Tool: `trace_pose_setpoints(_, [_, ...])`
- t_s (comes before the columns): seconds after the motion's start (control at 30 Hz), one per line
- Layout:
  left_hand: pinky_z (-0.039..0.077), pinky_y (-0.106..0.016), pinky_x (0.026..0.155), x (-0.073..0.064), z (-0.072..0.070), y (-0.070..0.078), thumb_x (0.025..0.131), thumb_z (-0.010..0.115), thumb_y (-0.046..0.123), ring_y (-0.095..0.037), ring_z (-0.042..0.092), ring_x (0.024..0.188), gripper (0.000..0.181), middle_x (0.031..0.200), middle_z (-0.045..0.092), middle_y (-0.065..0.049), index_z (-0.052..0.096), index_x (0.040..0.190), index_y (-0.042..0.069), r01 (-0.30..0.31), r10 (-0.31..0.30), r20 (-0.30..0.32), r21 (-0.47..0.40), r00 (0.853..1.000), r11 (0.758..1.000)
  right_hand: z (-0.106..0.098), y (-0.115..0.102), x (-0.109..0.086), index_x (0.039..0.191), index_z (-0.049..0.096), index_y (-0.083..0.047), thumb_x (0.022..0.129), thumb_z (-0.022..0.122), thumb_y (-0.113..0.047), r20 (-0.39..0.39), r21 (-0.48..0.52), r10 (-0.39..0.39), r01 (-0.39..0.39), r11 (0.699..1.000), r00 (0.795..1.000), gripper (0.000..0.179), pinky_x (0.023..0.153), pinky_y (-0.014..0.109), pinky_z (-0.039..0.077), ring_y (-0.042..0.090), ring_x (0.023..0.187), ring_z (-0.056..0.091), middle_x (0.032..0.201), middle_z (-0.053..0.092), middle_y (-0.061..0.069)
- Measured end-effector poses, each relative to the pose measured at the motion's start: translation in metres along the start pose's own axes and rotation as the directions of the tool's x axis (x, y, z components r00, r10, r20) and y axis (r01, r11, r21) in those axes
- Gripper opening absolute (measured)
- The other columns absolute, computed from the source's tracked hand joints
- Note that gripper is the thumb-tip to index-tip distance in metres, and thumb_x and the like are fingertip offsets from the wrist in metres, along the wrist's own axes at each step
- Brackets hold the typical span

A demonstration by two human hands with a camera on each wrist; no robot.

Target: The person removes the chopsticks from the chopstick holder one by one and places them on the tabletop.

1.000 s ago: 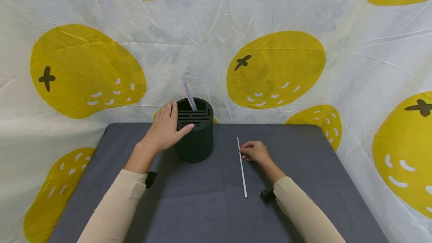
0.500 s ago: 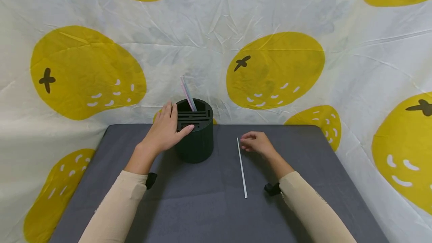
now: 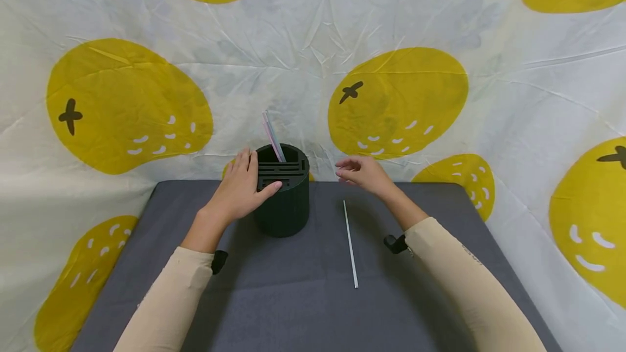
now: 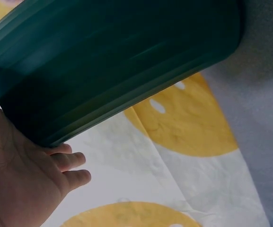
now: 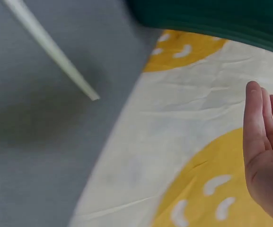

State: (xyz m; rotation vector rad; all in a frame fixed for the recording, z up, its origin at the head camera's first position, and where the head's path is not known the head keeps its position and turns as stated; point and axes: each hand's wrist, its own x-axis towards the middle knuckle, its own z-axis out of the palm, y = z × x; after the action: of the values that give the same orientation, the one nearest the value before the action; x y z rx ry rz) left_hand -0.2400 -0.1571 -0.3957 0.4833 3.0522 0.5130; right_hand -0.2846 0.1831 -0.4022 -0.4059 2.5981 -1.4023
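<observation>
A dark green round holder [image 3: 281,208] with a slotted black top stands towards the back of the table. My left hand [image 3: 237,183] rests against its left side at the rim, fingers straight and thumb spread across the front of the top. In the left wrist view, the palm touches the holder's upper end and several fingertips [image 4: 74,163] show past it. Raised above the table's back edge, my right hand [image 3: 362,173] has nothing between its fingers, which look nearly straight in the right wrist view. Below it on the table lies a thin white stick [image 3: 350,246].
Thin pink and blue straws [image 3: 274,137] lean in the holder's rear compartment. Dark grey cloth covers the table [image 3: 303,308]. Behind it hangs a white curtain [image 3: 293,31] printed with large yellow fruit.
My right hand has let go of the white stick and lifted up and back, away from the table. The stick stays lying there, and my left hand keeps its place on the holder.
</observation>
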Motion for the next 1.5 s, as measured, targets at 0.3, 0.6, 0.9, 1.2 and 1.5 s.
trace_pose_setpoints(0.3, [0.009, -0.065, 0.126, 0.0, 0.001, 0.0, 0.095, 0.032, 0.083, -0.044, 0.002, 0.16, 0.114, 0.172, -0.004, -0.025, 0.003, 0.165, -0.002, -0.004, 0.004, -0.01, 0.0, 1.0, 1.0, 0.008, -0.047, 0.033, 0.125, 0.072, -0.009, 0.099, 0.073, -0.022, -0.027, 0.028, -0.147, 0.147, 0.989, 0.989, 0.029, 0.091, 0.043, 0.061, 0.029, 0.104, 0.073, 0.116, 0.075, 0.012])
trace_pose_setpoints(0.6, [0.009, -0.065, 0.126, 0.0, 0.0, 0.001, 0.095, 0.034, 0.083, -0.044, 0.001, 0.16, 0.114, 0.172, -0.002, -0.025, 0.004, 0.165, -0.002, 0.001, -0.001, -0.006, -0.002, 1.0, 1.0, 0.029, -0.082, 0.065, 0.13, 0.069, -0.004, 0.1, 0.072, -0.021, -0.017, -0.038, -0.233, 0.232, 0.972, 0.972, 0.035, 0.097, 0.04, 0.058, 0.024, 0.109, 0.07, 0.119, 0.075, 0.01])
trace_pose_setpoints(0.9, [0.008, -0.067, 0.125, -0.001, 0.002, 0.001, 0.096, 0.034, 0.081, -0.045, 0.002, 0.16, 0.113, 0.172, -0.002, -0.026, 0.003, 0.165, -0.003, -0.01, 0.01, -0.009, -0.007, 1.0, 1.0, 0.049, -0.089, 0.087, 0.128, 0.07, -0.003, 0.1, 0.071, -0.017, 0.006, -0.048, -0.232, 0.232, 0.972, 0.973, 0.032, 0.099, 0.038, 0.057, 0.025, 0.111, 0.069, 0.121, 0.073, 0.011])
trace_pose_setpoints(1.2, [0.008, -0.066, 0.126, -0.002, 0.002, 0.003, 0.096, 0.035, 0.081, -0.044, 0.002, 0.16, 0.113, 0.172, -0.003, -0.025, 0.002, 0.165, -0.002, -0.016, 0.016, -0.01, -0.014, 1.0, 1.0, 0.061, -0.1, 0.094, 0.123, 0.073, -0.008, 0.099, 0.073, -0.023, -0.004, -0.099, -0.228, 0.226, 0.969, 0.974, 0.029, 0.099, 0.038, 0.057, 0.024, 0.111, 0.069, 0.118, 0.074, 0.009])
trace_pose_setpoints(1.5, [0.009, -0.067, 0.125, -0.003, 0.002, 0.001, 0.096, 0.033, 0.082, -0.045, 0.002, 0.16, 0.113, 0.172, -0.003, -0.026, 0.003, 0.165, -0.002, -0.018, 0.018, -0.016, 0.001, 1.0, 1.0, 0.074, -0.104, 0.096, 0.119, 0.074, -0.009, 0.1, 0.072, -0.024, -0.043, -0.155, -0.206, 0.197, 0.968, 0.978, 0.024, 0.093, 0.036, 0.058, 0.022, 0.107, 0.07, 0.115, 0.075, 0.008])
